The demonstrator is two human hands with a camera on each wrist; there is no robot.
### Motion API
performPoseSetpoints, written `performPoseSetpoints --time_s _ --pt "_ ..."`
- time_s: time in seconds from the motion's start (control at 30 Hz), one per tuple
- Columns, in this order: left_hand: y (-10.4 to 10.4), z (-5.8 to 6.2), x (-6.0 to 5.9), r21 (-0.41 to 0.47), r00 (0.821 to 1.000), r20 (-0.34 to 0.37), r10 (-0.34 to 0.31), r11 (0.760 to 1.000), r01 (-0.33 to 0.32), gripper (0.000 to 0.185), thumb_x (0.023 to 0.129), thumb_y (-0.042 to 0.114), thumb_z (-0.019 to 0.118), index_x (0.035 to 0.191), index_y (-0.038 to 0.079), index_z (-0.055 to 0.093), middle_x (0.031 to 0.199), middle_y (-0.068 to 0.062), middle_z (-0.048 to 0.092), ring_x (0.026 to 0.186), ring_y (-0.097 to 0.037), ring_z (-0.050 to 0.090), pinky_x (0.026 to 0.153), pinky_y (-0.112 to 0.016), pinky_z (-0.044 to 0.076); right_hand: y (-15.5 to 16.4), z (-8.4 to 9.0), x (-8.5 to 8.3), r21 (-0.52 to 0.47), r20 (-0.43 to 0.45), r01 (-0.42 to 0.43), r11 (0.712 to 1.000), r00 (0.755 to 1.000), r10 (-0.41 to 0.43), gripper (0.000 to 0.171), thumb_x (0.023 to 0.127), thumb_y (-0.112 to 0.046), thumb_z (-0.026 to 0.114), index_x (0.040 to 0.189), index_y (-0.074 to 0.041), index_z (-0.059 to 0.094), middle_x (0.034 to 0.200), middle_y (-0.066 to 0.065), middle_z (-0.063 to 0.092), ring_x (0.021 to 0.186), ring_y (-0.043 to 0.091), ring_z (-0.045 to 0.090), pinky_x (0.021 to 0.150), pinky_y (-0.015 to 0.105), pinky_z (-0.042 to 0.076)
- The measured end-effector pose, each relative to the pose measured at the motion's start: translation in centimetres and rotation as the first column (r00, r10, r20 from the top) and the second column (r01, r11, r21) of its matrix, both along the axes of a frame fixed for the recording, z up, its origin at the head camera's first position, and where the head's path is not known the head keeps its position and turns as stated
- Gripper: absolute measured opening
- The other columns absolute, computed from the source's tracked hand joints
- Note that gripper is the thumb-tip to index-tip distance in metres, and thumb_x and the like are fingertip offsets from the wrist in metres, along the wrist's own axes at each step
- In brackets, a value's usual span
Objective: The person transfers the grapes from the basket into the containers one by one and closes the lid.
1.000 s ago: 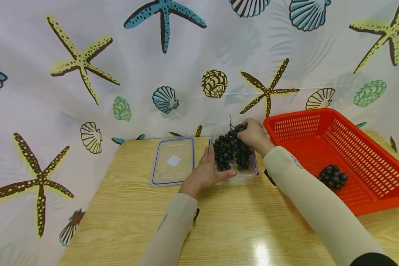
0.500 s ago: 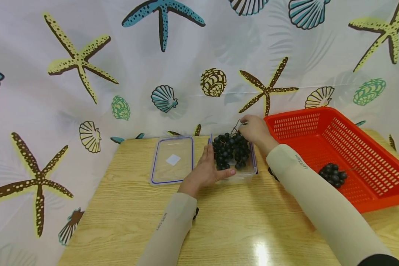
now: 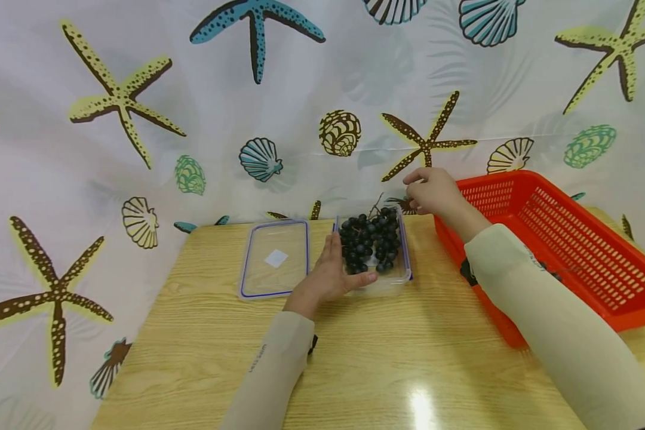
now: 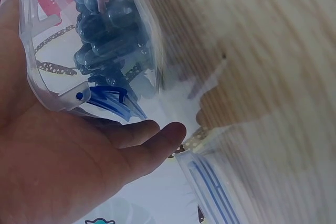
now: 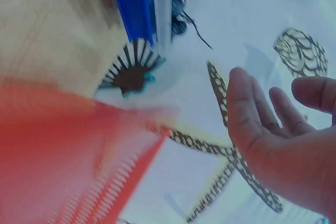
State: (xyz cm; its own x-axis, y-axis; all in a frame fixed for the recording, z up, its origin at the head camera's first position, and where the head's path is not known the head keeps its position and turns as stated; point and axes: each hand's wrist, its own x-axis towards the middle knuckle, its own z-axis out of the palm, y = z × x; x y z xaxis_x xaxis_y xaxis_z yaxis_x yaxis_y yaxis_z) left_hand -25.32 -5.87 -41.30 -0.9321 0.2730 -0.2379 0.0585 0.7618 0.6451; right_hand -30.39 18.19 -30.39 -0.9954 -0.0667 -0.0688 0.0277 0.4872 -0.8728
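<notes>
Black grapes (image 3: 369, 241) sit in a clear container (image 3: 403, 272) mid-surface. The left hand (image 3: 330, 276) rests open against its 9 o'clock side; the right hand (image 3: 434, 190) hovers loosely open at 2 o'clock, empty.

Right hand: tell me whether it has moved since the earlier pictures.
Yes. The right hand has let go of the dark grape bunch in the clear plastic container and lifted away rightward, toward the red plastic basket.
</notes>
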Motion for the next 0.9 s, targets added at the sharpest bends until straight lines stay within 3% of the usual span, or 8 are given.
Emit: performPoseSetpoints --time_s 0.17,0.4,0.77,0.9 --pt "-0.1 0.1 0.1 0.0 1.0 -0.002 0.006 1.0 -0.006 0.126 0.084 0.068 0.069 0.159 0.021 -0.021 0.165 -0.004 -0.021 0.153 -0.033 0.0 0.118 -0.055 0.02 1.3 1.7 0.5 -0.036 -0.017 0.02 0.999 1.0 -0.021 0.035 0.104 -0.012 0.045 0.136 -0.002 0.058 0.115 0.021 0.062 0.086 0.022 0.066 0.076 0.033 0.057" --pt "0.0 0.1 0.1 0.01 1.0 -0.011 0.005 1.0 -0.005 0.125 0.086 0.066 0.07 0.16 0.018 -0.018 0.165 -0.004 -0.02 0.153 -0.033 0.001 0.117 -0.055 0.02 4.0 2.9 1.1 0.039 -0.066 0.03 0.999 0.997 -0.027 0.038 0.103 -0.012 0.044 0.137 -0.001 0.057 0.116 0.022 0.063 0.093 0.028 0.066 0.079 0.032 0.057" --pt "0.0 0.3 0.2 0.002 1.0 -0.006 0.002 1.0 -0.002 0.124 0.087 0.064 0.07 0.159 0.02 -0.02 0.165 -0.004 -0.021 0.153 -0.033 -0.002 0.118 -0.056 0.018 9.8 0.3 2.0 0.179 -0.023 -0.077 0.981 0.996 0.082 0.033 0.102 -0.014 0.055 0.131 0.001 0.058 0.113 0.019 0.064 0.096 0.028 0.064 0.078 0.035 0.056" --pt "0.1 0.3 0.2 0.004 1.0 -0.005 0.003 1.0 -0.003 0.124 0.087 0.064 0.07 0.16 0.019 -0.019 0.165 -0.004 -0.021 0.153 -0.033 -0.002 0.118 -0.056 0.018 12.1 -0.8 1.9 0.19 0.015 -0.083 0.978 0.997 0.082 0.038 0.103 -0.017 0.055 0.135 0.004 0.054 0.118 0.023 0.064 0.102 0.033 0.065 0.085 0.044 0.057"
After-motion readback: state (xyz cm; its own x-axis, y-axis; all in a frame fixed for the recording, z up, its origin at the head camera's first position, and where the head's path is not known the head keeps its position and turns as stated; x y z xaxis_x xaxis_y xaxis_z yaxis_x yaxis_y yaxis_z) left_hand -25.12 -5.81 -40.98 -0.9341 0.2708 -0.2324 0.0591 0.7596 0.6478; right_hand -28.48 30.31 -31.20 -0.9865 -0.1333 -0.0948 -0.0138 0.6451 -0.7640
